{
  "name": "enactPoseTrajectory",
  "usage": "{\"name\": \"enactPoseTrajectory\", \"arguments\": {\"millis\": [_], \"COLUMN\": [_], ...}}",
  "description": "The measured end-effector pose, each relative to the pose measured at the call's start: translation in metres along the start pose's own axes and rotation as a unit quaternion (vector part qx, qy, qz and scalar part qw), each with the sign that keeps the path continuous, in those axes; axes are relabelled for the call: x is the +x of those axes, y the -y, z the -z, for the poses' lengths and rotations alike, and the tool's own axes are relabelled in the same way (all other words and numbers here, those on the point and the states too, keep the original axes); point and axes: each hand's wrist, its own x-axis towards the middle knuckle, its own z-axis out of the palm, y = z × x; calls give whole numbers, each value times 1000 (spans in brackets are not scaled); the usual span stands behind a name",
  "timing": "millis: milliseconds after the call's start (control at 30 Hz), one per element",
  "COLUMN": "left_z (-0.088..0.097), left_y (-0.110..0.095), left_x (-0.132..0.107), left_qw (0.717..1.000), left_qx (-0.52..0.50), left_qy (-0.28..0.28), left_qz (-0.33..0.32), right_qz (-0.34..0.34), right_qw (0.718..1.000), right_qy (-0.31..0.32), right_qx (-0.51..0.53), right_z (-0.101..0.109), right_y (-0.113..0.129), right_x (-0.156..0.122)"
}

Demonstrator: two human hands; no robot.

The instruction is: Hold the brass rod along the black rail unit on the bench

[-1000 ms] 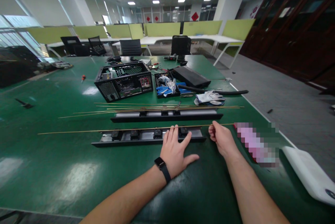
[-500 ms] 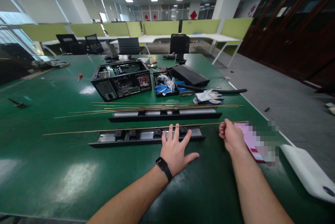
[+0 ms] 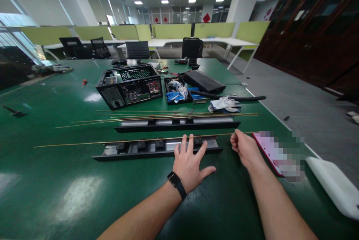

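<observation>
My right hand (image 3: 244, 147) is closed around a thin brass-coloured rod (image 3: 70, 144) close to its right end. The rod runs leftward along the back edge of a black-edged channel rail (image 3: 134, 154) with a silvery inside. Several small black blocks (image 3: 142, 145) sit in this rail. My left hand (image 3: 188, 167), wearing a black watch (image 3: 174, 179), is open with fingers spread over the rail's right half. Its fingertips reach the rod; whether they press on it I cannot tell. Behind lies a second similar rail (image 3: 157, 128) with more thin rods (image 3: 92, 121) across it.
An open black computer case (image 3: 129, 86) stands at the back, beside a black tray (image 3: 179, 101) of gloves and a flat black panel (image 3: 204, 80). White gloves (image 3: 226, 104) lie at right. A pink-and-red flat item (image 3: 266, 149), partly blurred, and a white object (image 3: 332, 184) are near the right edge.
My right hand and the rod have moved left, and the rod's left end reaches farther out. Some black blocks in the near rail sit farther left. My left hand stays spread over the rail.
</observation>
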Motion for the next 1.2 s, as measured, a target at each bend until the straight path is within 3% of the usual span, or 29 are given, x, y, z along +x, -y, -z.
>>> {"name": "enactPoseTrajectory", "arguments": {"millis": [200, 467, 1200], "left_z": [0, 1, 4], "left_y": [0, 1, 2], "left_x": [0, 0, -1], "left_qw": [1000, 1000, 1000], "left_qx": [3, 2, -11], "left_qy": [-6, -4, 4], "left_qz": [0, 2, 4], "right_qz": [2, -5, -14], "right_qw": [1000, 998, 996], "right_qy": [-2, -63, -79], "right_qx": [2, 20, 33], "right_z": [-3, 4, 8], "right_y": [3, 4, 6], "right_x": [-4, 7, 9]}}
